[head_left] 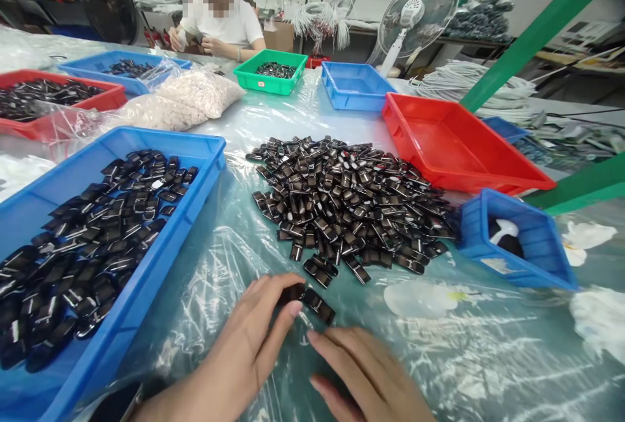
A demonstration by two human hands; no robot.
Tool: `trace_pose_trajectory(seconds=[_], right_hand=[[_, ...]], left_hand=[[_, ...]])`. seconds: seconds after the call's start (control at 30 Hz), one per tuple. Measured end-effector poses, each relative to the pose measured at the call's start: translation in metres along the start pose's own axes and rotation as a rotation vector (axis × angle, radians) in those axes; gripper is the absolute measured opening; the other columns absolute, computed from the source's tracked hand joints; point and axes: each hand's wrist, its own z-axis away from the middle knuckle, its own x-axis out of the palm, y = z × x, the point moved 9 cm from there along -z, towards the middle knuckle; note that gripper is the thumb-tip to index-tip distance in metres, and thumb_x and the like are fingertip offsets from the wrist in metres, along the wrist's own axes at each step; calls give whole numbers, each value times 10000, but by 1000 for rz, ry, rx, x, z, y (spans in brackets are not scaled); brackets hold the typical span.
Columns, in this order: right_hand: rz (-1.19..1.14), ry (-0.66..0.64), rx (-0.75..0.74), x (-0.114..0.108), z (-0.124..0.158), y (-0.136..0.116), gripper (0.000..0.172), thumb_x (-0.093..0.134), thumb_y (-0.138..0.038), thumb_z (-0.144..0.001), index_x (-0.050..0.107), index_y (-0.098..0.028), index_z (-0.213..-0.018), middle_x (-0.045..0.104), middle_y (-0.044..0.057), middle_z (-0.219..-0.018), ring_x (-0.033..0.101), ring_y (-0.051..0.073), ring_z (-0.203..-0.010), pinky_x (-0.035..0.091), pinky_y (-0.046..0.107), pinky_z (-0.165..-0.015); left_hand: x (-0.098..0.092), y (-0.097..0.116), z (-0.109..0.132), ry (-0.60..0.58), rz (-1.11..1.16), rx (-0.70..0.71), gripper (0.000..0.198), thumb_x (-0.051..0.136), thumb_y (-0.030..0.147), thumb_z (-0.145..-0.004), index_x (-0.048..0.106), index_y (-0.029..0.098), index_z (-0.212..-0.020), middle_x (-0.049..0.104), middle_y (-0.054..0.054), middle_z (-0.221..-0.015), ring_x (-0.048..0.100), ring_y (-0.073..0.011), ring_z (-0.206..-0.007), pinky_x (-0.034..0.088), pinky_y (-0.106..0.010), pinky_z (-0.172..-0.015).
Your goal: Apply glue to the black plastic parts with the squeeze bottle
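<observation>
My left hand (244, 350) rests low on the plastic-covered table, its thumb and fingers pinched on a small black glossy part (293, 293). A second black part (318, 305) lies right beside it, touching. My right hand (366, 373) lies flat just below, fingers stretched out and holding nothing. A large heap of the same black parts (346, 197) sits just beyond my hands. On the left, a blue tray (195, 148) holds many more black parts (88, 246).
A red tray (454, 145), a small blue bin (517, 239) and a blue tray (354, 86) stand to the right and back. A green tray (271, 70), bags of white pieces (195, 93) and a red tray (53, 99) lie far left. A person (219, 18) sits opposite.
</observation>
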Motion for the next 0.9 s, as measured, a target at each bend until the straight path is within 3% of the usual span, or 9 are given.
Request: trace_pose_trajectory(seconds=[0.17, 0.33, 0.43, 0.5, 0.57, 0.8, 0.9], right_hand=[[-59, -18, 33, 17, -18, 0, 290, 386, -85, -943, 663, -169, -964, 667, 85, -825, 644, 214, -700, 530, 332, -573], [-238, -16, 200, 2, -15, 22, 235, 366, -118, -981, 578, -199, -920, 630, 27, -818, 626, 133, -695, 531, 233, -584], [-630, -45, 496, 1, -9, 46, 118, 483, -255, -979, 571, -222, -908, 603, -14, -775, 608, 102, -663, 509, 193, -572], [-1012, -65, 731, 12, 0, 54, 166, 564, -380, -939, 606, -225, -896, 593, -26, -738, 599, 105, -675, 498, 204, -616], [-1255, -67, 859, 20, 5, 53, 242, 633, -461, -883, 632, -220, -871, 584, -34, -708, 577, 101, -672, 477, 215, -660], [-1456, -113, 871, 38, 7, 43, 303, 694, -494, -829, 579, -214, -852, 550, -55, -682, 550, 88, -648, 447, 220, -681], [-1484, -105, 873, 40, 8, 43, 312, 689, -489, -837, 532, -222, -865, 531, -65, -722, 560, 77, -660, 462, 220, -697]], left_hand=[[1, 5, 0, 16, -50, 86, 208, 361, 277, -1039, 479, 274, -1211, 609, -35, -1023, 612, -227, -965, 544, -416, -850], [3, 11, 0, 0, -115, 167, 223, 348, 273, -1045, 439, 272, -1248, 610, -53, -1046, 607, -247, -950, 538, -420, -795], [10, 16, 2, -39, -155, 226, 246, 339, 260, -1052, 431, 260, -1281, 618, -62, -1057, 598, -244, -934, 514, -395, -764], [13, 22, 4, -53, -185, 284, 257, 323, 272, -1060, 437, 242, -1288, 629, -66, -1049, 597, -236, -910, 503, -374, -738], [14, 31, 5, -49, -212, 363, 267, 299, 292, -1065, 457, 213, -1265, 645, -74, -1028, 604, -229, -870, 505, -356, -703], [16, 45, 6, -101, -255, 431, 278, 284, 285, -1068, 512, 171, -1180, 686, -78, -997, 624, -206, -826, 527, -325, -695], [16, 48, 8, -56, -256, 481, 314, 237, 278, -1074, 519, 183, -1175, 691, -61, -917, 615, -192, -744, 514, -309, -633]])
